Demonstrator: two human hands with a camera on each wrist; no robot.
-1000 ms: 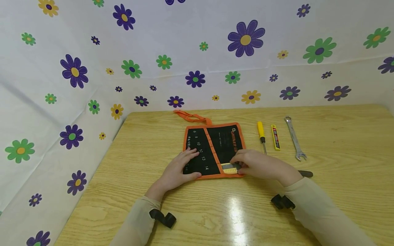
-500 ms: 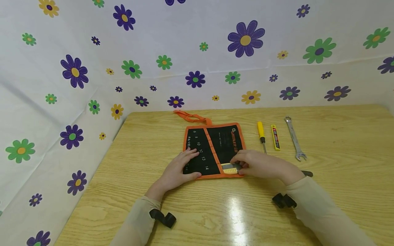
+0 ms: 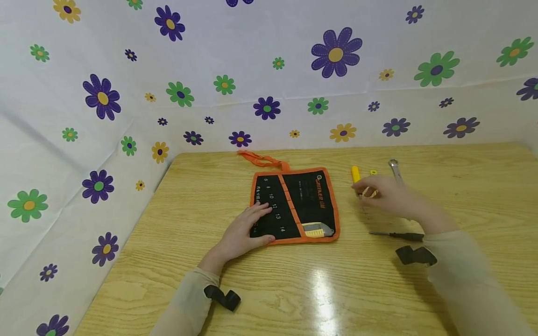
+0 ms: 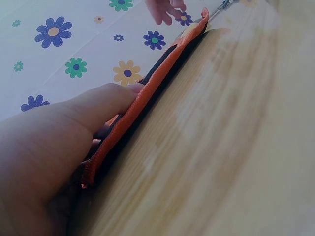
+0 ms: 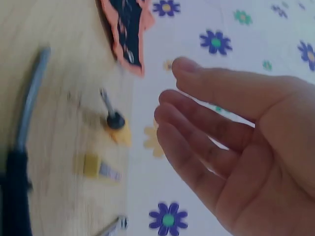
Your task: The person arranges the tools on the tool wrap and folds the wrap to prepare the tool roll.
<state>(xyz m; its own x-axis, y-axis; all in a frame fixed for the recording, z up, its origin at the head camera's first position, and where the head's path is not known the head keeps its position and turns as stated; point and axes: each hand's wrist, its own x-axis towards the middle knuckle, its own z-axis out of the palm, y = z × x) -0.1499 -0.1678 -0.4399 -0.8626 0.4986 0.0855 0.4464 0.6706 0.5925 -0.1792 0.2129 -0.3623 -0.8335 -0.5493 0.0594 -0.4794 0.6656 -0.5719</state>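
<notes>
Left hand (image 3: 241, 233) rests, fingers extended, on the tool pouch (image 3: 301, 201) at its eight o'clock; right hand (image 3: 388, 197), relaxed and gripping nothing, is near the yellow screwdriver (image 3: 355, 173) at the pouch's two o'clock, seemingly best pinched squarely mid-grip, fabric steadied.

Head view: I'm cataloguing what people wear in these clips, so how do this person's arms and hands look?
The left sleeve and right sleeve are plain beige and reach the wrists. A small black fitting shows near each cuff, left and right. The left hand and right hand wear no gloves.
</notes>
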